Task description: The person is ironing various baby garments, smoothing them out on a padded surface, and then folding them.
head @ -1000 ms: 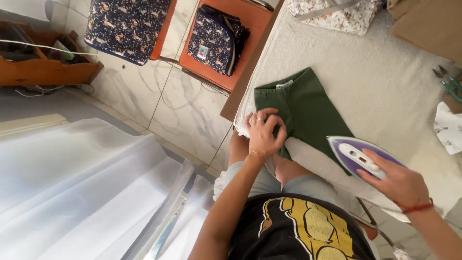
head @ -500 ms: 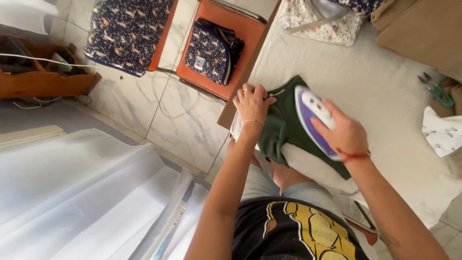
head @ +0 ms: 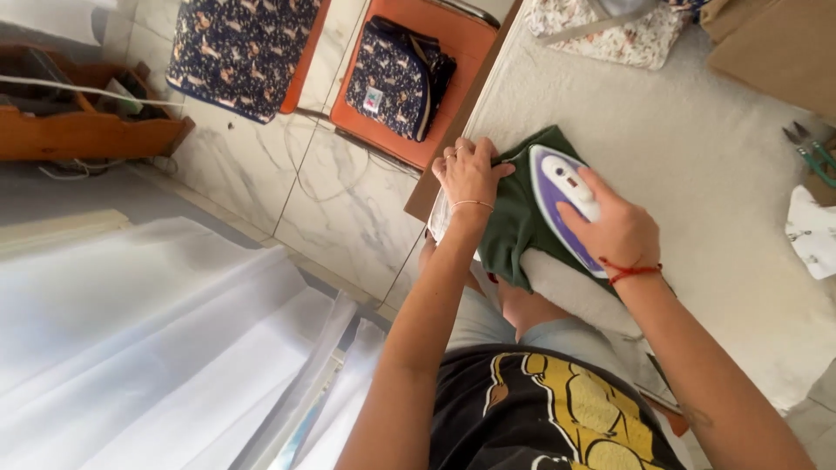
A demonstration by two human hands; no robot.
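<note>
With your right hand (head: pixel 614 228) wrapped around the purple-and-white iron (head: pixel 562 196) on the green garment (head: pixel 515 228) (near the tabletop (head: pixel 697 165) edge), keep your flat, open left hand (head: pixel 470 171) at nine o'clock, pinning cloth taut, fingers clear.

The steam iron (head: pixel 562 196) has a glossy purple-and-white plastic shell; the dark green garment (head: pixel 521 228) beneath it is soft matt cloth; the ironing surface (head: pixel 697 165) wears a cream, slightly fuzzy fabric cover; the floor tiles (head: pixel 340 209) look like polished marble.
</note>
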